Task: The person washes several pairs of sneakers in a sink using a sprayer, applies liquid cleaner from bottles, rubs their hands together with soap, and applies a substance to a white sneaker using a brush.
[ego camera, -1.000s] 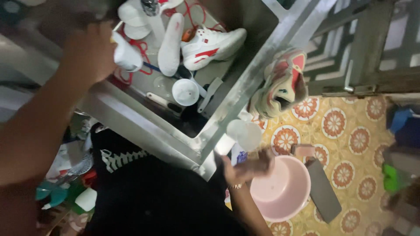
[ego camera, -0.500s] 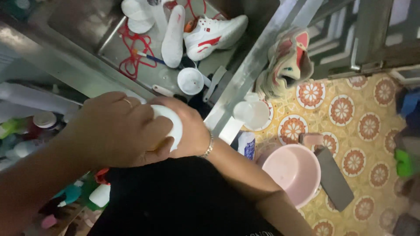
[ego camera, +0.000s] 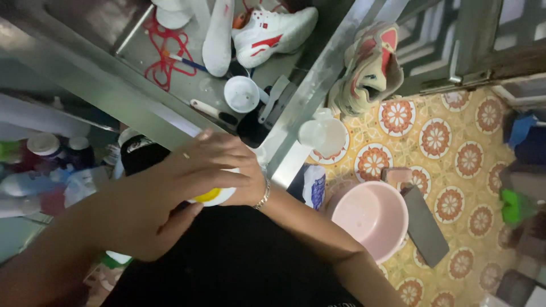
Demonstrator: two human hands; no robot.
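Both my hands meet close in front of me on a small white container with a yellow part showing at its lower edge. My left hand lies over its top, fingers wrapped across it. My right hand, with a bracelet at the wrist, grips it from the far side and is mostly hidden behind the left hand. Beyond them a steel sink holds a white sneaker with red accents, a white insole, red laces and a white cup.
A pink basin and a grey board sit on the flower-patterned tile floor at right. Another pair of shoes hangs off the sink's edge, above a white jug. Several bottles crowd the left.
My left hand came down from the sink with the white container and my right hand rose from near the basin to meet it. A yellow part of the container now shows.
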